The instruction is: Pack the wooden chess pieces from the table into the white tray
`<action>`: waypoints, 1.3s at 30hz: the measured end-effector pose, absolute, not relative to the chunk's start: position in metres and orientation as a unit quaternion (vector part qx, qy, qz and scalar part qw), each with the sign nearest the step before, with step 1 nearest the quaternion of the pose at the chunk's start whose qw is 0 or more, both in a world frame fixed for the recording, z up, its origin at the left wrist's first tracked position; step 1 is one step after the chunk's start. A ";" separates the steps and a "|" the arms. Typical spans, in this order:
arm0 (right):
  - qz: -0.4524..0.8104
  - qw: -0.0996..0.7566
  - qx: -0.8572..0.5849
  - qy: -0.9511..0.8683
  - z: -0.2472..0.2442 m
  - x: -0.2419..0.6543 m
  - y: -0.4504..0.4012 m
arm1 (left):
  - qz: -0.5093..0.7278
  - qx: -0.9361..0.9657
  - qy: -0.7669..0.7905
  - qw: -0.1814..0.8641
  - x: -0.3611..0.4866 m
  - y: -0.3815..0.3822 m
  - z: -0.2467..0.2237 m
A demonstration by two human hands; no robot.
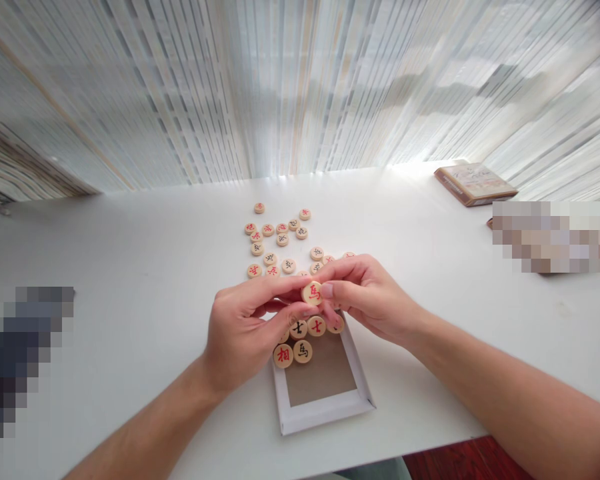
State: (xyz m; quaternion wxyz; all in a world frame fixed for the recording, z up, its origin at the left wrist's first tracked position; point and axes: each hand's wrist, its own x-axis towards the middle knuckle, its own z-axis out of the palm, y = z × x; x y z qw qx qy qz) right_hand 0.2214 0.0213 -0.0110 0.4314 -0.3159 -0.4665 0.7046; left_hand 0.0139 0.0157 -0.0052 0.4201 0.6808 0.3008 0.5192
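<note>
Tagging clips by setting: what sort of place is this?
Probably a room at home: a white table, striped curtains behind it, and Chinese chess pieces spread on top.

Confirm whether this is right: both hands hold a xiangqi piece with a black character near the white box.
Not quite: the head view shows a red character, not black. The left hand and right hand do hold the xiangqi piece near the white box.
</note>
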 end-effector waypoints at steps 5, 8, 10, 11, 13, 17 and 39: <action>0.702 0.433 -0.314 -0.470 -0.011 0.221 0.022 | 0.518 0.685 0.304 0.413 0.014 0.015 -0.004; 0.699 0.433 -0.318 -0.472 -0.009 0.220 0.022 | 0.516 0.689 0.301 0.409 0.013 0.015 -0.004; 0.700 0.431 -0.321 -0.470 -0.008 0.220 0.022 | 0.516 0.694 0.298 0.404 0.013 0.016 -0.005; 0.702 0.429 -0.323 -0.468 -0.008 0.220 0.021 | 0.515 0.697 0.297 0.401 0.013 0.016 -0.005; 0.704 0.427 -0.323 -0.467 -0.008 0.220 0.021 | 0.514 0.701 0.295 0.395 0.013 0.016 -0.006; 0.710 0.426 -0.309 -0.468 -0.008 0.222 0.021 | 0.514 0.702 0.295 0.394 0.013 0.016 -0.005; 0.727 0.409 -0.308 -0.458 -0.008 0.222 0.022 | 0.506 0.712 0.303 0.381 0.012 0.014 -0.006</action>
